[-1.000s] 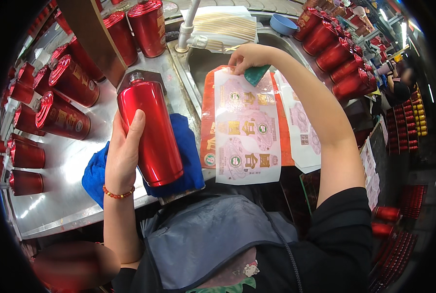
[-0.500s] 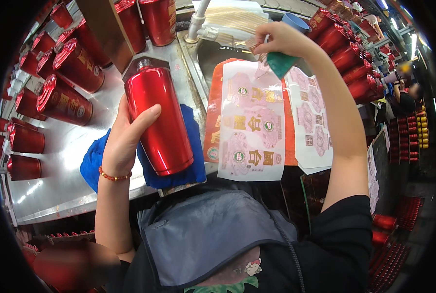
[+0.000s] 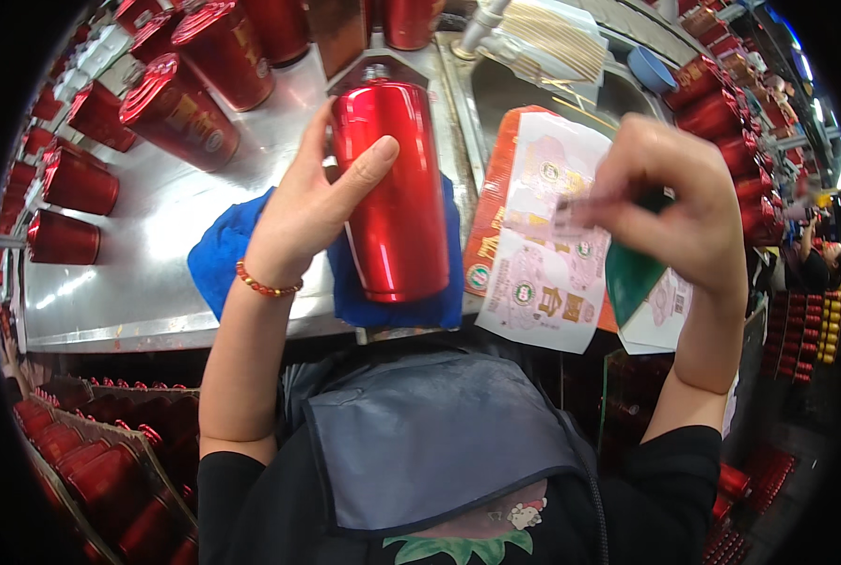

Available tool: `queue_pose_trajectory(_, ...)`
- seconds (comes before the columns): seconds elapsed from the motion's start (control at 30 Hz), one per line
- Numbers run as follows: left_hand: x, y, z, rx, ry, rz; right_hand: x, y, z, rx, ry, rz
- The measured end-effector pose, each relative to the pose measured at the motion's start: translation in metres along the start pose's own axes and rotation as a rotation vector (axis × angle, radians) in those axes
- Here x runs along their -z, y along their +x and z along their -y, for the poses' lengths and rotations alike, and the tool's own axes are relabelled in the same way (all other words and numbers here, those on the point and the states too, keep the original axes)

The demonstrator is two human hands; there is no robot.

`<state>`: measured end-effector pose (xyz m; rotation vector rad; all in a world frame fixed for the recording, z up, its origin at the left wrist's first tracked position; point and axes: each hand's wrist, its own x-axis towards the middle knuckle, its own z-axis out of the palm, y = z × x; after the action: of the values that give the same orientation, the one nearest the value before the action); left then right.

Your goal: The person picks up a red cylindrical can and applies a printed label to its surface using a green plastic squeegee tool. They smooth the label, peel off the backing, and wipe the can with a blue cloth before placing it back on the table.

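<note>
My left hand [image 3: 331, 202] is wrapped round a glossy red bottle [image 3: 397, 217] with a bare metallic neck. It stands leaning over a blue cloth [image 3: 345, 273], its lower end toward me. My right hand [image 3: 670, 202] is closed, somewhat smeared by motion, over the printed sheets. A flat green scraper [image 3: 630, 282] sticks out below its palm. At its fingertips is a small blurred piece, which looks like a thin decal [image 3: 576, 218]. Under that hand lies a white decal sheet [image 3: 533, 315] with pink and gold prints, on an orange-red board [image 3: 489, 226].
Several finished red bottles with gold print [image 3: 180, 113] stand on the metal table [image 3: 157, 282] at the left. Behind the sheets is a sink [image 3: 524, 89] with thin wooden sticks [image 3: 557, 42] beside a blue bowl [image 3: 650, 70]. More red bottles [image 3: 712, 118] line the right. Crates of red bottles [image 3: 110, 471] sit lower left.
My right hand has come down and nearer from beside the sink, still with the green scraper. My left hand keeps its hold on the red bottle. The whole view has shifted.
</note>
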<state>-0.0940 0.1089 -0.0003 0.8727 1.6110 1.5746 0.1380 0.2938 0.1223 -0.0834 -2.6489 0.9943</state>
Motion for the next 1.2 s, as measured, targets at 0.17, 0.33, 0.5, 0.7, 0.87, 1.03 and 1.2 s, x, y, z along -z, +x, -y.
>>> queue_pose_trajectory(0.17, 0.006, -0.005, 0.003, 0.073, -0.182, 0.080, -0.030, 0.003, 0.023, 0.044, 0.120, -0.025)
queue_pose_trajectory(0.33, 0.005, -0.006, -0.007, -0.050, 0.218, -0.043, -0.041, 0.016, 0.039, 0.099, 0.338, -0.092)
queue_pose_trajectory(0.5, -0.002, 0.003, 0.015, -0.065, -0.083, -0.049, -0.063, 0.045, 0.007, -0.156, 0.632, 0.007)
queue_pose_trajectory(0.7, -0.004, 0.002, 0.012, 0.013, -0.166, -0.017, -0.102, 0.074, -0.042, -0.287, 0.559, -0.095)
queue_pose_trajectory(0.87, 0.000, 0.003, 0.008, 0.035, -0.298, 0.010, -0.095, 0.078, -0.048, -0.310, 0.403, 0.000)
queue_pose_trajectory(1.03, -0.010, -0.028, 0.006, -0.135, -0.111, 0.051, -0.093, 0.081, -0.051, -0.328, 0.349, 0.028)
queue_pose_trajectory(1.2, -0.015, -0.034, 0.013, -0.106, -0.012, 0.064, -0.099, 0.086, -0.065, -0.308, 0.265, -0.145)
